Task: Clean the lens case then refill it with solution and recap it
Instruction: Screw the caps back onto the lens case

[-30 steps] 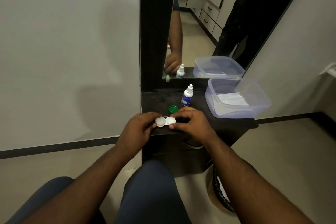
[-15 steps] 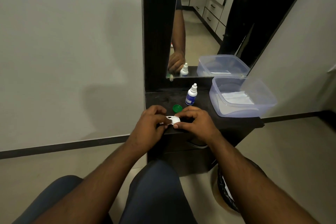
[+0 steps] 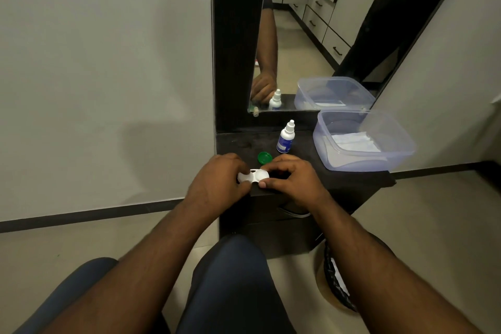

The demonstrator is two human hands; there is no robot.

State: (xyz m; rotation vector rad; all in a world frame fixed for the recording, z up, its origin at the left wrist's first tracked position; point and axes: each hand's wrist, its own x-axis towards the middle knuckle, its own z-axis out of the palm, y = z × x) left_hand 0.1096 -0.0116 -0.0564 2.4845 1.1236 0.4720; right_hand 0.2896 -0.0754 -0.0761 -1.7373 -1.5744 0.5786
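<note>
Right now, step: both hands work the white lens case (image 3: 253, 176) at the near edge of the dark tabletop (image 3: 333, 179); likely unscrewing or handling its left cap, though the cap itself is hidden.
Left hand: the left hand (image 3: 217, 179) curls over the case's left well, fingers bent round it, gripping.
Right hand: the right hand (image 3: 291, 177) pinches the right well between thumb and fingertips, steadying it.
Case position: held between the hands, just at the tabletop's front edge, partly over the drop to the floor.
Green cap: a green cap (image 3: 265, 157) lies loose on the tabletop just behind the hands, apart from the case.
Solution bottle: the small white bottle (image 3: 285, 136) stands upright behind the cap, nozzle closed as far as can be told.
Tub: a clear plastic tub (image 3: 401, 152) with folded tissue inside sits to the right, overhanging the edge slightly.
Risk, drop: a slip while twisting could send the case or cap off the front edge onto the floor.
Risk, knock: a reach for the bottle could brush the green cap and roll it away.
Risk, mix-up: caps swapped between wells on recapping.
</note>
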